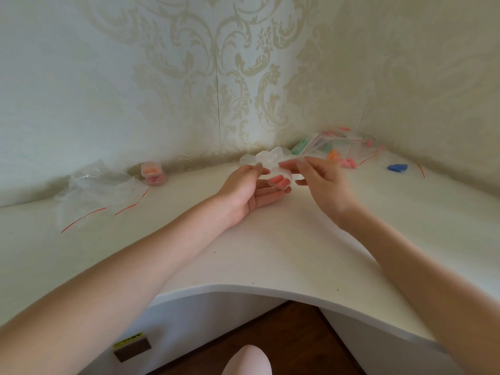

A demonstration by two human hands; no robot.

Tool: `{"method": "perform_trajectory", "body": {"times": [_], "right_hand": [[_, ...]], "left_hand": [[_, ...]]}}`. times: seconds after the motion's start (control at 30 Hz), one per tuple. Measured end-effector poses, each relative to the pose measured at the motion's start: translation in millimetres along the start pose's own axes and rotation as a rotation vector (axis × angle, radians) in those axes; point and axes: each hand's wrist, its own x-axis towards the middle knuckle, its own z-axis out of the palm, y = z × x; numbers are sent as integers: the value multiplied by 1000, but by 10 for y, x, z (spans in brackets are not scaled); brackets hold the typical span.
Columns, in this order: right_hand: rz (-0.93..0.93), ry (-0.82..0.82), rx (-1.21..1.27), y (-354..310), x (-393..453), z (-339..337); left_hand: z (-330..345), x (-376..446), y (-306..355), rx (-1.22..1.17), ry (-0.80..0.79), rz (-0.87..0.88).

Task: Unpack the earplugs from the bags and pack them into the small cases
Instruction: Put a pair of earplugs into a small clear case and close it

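**Pink earplugs in the case, lid not yet closed**

Nearest, the left hand (250,189) lies palm-up over the middle of the white desktop (270,239), its fingers cradling a small clear case (280,182) while the thumb pinches the case's rim. Inside lie pink earplugs (278,183), their long axes running roughly left to right. Just to the right, the right hand (322,182) pinches the case's upper edge, probably the lid, so it looks the better placed to close it. Farther off, empty zip bags (100,193) sit near the desktop's left edge, 2 filled cases (153,173) stand stacked against the wall, and unopened bags with loose earplugs (343,150) crowd the far right corner.
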Motion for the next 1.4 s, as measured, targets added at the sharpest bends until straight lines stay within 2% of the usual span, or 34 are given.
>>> {"method": "perform_trajectory", "body": {"times": [0.1,0.17,0.27,0.37,0.43,0.5,0.57,0.63,0.7,0.87,1.13,1.4], "right_hand": [[-1,-26,-15,-2,-18,14],[23,15,61,-18,-19,4],[56,79,165,-64,-17,-18],[64,56,137,-56,-26,-20],[68,28,94,-34,-32,-7],[64,32,72,-18,-29,1],[63,48,66,-10,-22,3],[64,48,52,2,-18,2],[60,38,42,12,-23,-2],[50,50,27,29,-9,-36],[101,51,-112,168,51,-129],[77,169,-240,221,106,-265]], "left_hand": [[-10,6,2,41,-28,12],[-32,-4,-17,57,-40,28],[-46,-14,-43,77,-10,37],[-40,-20,16,86,50,97],[-161,30,145,224,212,309],[-354,60,342,665,493,623],[-573,69,481,957,696,760],[-768,138,514,1063,764,671],[-915,233,470,1159,765,554],[-1092,331,377,1404,745,415],[-1069,335,349,1454,772,481],[-1138,342,362,1560,789,468]]}}
